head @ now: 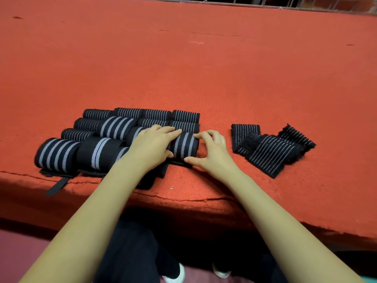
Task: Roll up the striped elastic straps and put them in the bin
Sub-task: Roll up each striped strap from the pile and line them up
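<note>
Left hand (pixel 155 144) laid straight fingers (pixel 171 131) over the roll (pixel 184 146) while right hand (pixel 210 152) pinched its end, curled, on the worktop (pixel 204 78).

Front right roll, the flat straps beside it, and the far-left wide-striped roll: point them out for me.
front right roll (pixel 184 146): head view, its striped top.
flat straps (pixel 269 154): head view, middle of the top strap.
far-left roll (pixel 55 153): head view, its striped front.
</note>
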Action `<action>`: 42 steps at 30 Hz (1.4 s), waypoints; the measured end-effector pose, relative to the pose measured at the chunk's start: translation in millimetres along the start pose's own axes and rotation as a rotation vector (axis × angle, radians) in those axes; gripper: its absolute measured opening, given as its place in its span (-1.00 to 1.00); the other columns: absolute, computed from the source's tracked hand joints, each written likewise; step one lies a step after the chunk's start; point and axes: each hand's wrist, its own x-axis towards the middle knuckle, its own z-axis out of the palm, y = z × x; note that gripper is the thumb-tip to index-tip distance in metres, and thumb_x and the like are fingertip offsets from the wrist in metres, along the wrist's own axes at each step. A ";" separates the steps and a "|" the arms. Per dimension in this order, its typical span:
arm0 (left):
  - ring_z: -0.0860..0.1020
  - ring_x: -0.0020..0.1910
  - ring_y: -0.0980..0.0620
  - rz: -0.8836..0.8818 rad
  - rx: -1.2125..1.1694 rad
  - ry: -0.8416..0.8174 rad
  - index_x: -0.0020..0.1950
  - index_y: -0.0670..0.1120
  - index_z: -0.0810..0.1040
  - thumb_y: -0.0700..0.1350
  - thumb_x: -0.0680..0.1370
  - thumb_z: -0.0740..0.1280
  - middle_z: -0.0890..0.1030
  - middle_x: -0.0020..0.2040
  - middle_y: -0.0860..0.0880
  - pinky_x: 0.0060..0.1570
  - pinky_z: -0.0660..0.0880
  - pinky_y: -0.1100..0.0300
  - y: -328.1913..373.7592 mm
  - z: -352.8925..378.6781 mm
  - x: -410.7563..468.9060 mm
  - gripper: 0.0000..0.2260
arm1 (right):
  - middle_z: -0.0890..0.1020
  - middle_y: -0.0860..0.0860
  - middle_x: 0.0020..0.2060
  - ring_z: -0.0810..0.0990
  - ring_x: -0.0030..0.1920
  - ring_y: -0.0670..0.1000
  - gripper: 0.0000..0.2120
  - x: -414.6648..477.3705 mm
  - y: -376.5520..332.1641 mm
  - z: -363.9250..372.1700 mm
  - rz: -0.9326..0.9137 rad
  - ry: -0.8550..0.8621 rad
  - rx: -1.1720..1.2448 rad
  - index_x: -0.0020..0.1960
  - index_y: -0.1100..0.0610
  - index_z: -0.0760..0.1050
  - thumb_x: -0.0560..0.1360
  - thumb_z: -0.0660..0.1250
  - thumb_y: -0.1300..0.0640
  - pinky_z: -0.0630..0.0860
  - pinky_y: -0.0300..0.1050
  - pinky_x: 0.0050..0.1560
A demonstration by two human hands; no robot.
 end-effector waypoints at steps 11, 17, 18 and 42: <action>-0.01 0.55 -0.13 -0.066 0.170 0.032 0.59 -0.03 -0.01 0.10 0.60 0.22 0.01 0.59 -0.09 0.49 -0.10 -0.08 32.7 -13.8 8.5 -0.35 | 0.11 0.09 0.52 0.02 0.53 0.06 -0.21 -0.3 19.7 -57.9 0.019 -0.092 -0.062 0.55 0.07 0.10 0.46 0.43 -0.04 -0.04 -0.11 0.49; 0.36 0.36 -0.12 0.164 -0.210 0.189 0.55 0.00 0.18 -0.02 0.59 0.28 0.38 0.42 -0.08 0.32 0.28 0.03 131.3 12.5 60.3 -0.45 | 0.30 0.16 0.46 0.23 0.48 0.12 -0.31 -27.0 85.0 -110.3 0.240 -0.032 -0.265 0.47 0.21 0.28 0.45 0.46 0.01 0.08 -0.07 0.49; 0.37 0.34 -0.13 0.156 -0.295 0.142 0.55 0.03 0.17 -0.01 0.58 0.29 0.39 0.40 -0.08 0.29 0.31 0.01 146.5 24.5 67.6 -0.43 | 0.32 0.16 0.46 0.25 0.47 0.11 -0.33 -34.5 90.7 -110.2 0.234 -0.043 -0.263 0.46 0.22 0.29 0.45 0.45 0.04 0.09 -0.09 0.49; 0.50 -0.03 -0.09 0.280 -0.426 0.256 0.05 -0.10 0.57 0.17 0.52 0.21 0.56 -0.05 -0.06 0.03 0.45 0.01 137.7 65.2 42.4 -0.63 | 0.50 0.22 0.27 0.42 0.32 0.20 -0.59 -73.3 127.4 -171.7 0.198 0.596 -0.289 0.26 0.26 0.48 0.43 0.20 0.38 0.21 -0.14 0.37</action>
